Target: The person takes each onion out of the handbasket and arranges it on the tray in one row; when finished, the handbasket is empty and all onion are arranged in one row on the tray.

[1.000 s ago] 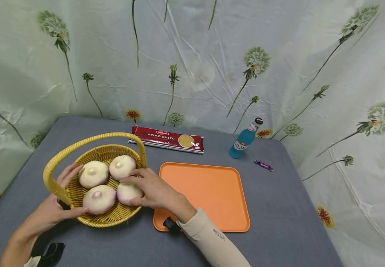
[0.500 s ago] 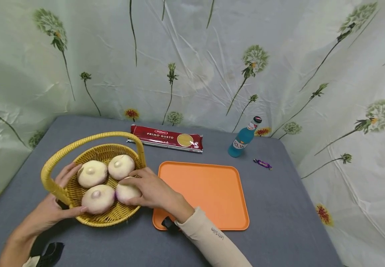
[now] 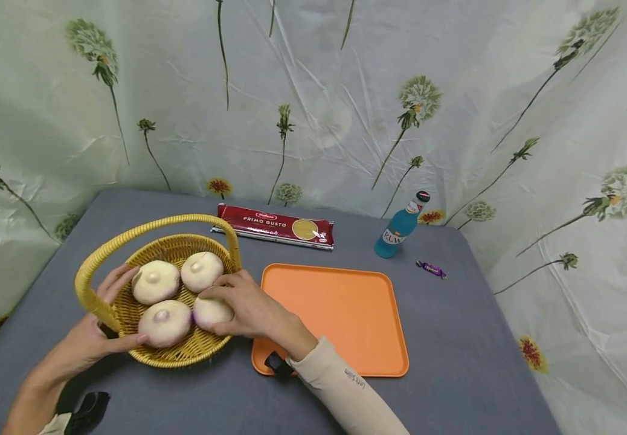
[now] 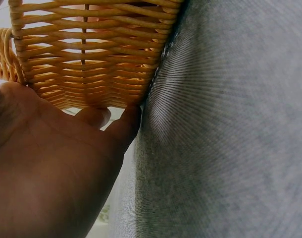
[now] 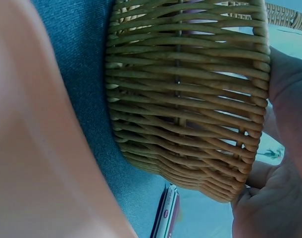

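Note:
A round yellow wicker basket (image 3: 172, 361) with a tall arched handle stands on the left of the table, holding several pale, purple-tinged onions with knobs on top. My left hand (image 3: 86, 343) grips its left side, thumb over the front rim by the front-left onion (image 3: 164, 324) and fingers around the back. In the left wrist view the hand (image 4: 57, 163) lies against the woven wall. My right hand (image 3: 254, 309) reaches over the right rim, fingers and thumb curled round the front-right onion (image 3: 211, 312), which is inside the basket and partly hidden by the hand.
An orange tray (image 3: 335, 320) lies right of the basket, partly under my right forearm. Behind are a red pasta packet (image 3: 275, 226) and a blue bottle (image 3: 396, 232), with a purple-wrapped candy (image 3: 431, 269) nearby. A flowered curtain (image 3: 324, 109) hangs behind the grey table.

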Action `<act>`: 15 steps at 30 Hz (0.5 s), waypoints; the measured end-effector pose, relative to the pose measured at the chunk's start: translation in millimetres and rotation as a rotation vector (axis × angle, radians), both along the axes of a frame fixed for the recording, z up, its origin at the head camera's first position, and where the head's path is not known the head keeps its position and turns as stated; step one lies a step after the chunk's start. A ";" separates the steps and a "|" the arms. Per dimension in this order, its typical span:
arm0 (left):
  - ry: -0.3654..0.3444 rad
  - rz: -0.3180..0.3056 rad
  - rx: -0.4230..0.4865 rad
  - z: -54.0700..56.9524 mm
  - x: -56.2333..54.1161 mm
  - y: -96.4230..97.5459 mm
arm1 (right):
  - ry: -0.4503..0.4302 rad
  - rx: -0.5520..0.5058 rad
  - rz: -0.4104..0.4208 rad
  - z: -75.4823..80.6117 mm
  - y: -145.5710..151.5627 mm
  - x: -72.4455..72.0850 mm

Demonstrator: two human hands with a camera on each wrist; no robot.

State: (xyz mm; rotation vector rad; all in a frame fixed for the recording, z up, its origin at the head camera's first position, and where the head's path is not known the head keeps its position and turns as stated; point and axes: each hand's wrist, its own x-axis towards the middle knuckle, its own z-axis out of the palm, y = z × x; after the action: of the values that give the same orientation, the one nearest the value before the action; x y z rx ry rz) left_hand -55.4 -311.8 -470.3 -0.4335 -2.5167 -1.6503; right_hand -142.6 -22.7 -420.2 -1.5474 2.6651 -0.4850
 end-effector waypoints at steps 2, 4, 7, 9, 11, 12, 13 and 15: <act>-0.014 0.000 0.007 -0.2 -0.2 0.1 | 0.001 -0.009 0.005 0.4 0.7 -0.7; -0.025 0.000 0.012 -0.1 0.0 0.0 | -0.004 -0.017 0.008 0.6 1.5 -1.2; -0.036 0.001 0.013 0.1 0.1 -0.1 | -0.026 -0.031 0.006 1.7 3.3 -1.0; -0.033 0.001 0.008 0.4 0.1 0.3 | -0.046 -0.047 0.002 2.7 5.2 -0.6; -0.030 -0.001 0.005 0.6 0.0 0.8 | -0.061 -0.062 -0.003 4.4 7.6 0.5; -0.030 0.001 0.005 0.9 0.1 1.1 | -0.069 -0.071 -0.006 5.0 8.9 1.2; -0.030 0.003 0.004 1.1 0.2 1.3 | -0.073 -0.082 -0.007 5.9 10.3 1.9; -0.033 0.008 0.004 1.5 0.4 1.6 | -0.070 -0.100 -0.008 7.6 12.7 3.4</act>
State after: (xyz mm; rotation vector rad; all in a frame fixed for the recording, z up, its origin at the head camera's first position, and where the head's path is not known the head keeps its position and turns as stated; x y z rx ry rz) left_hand -55.0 -310.2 -468.8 -0.3984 -2.5341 -1.6734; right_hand -139.2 -10.0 -412.6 -1.5145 2.6328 -0.6702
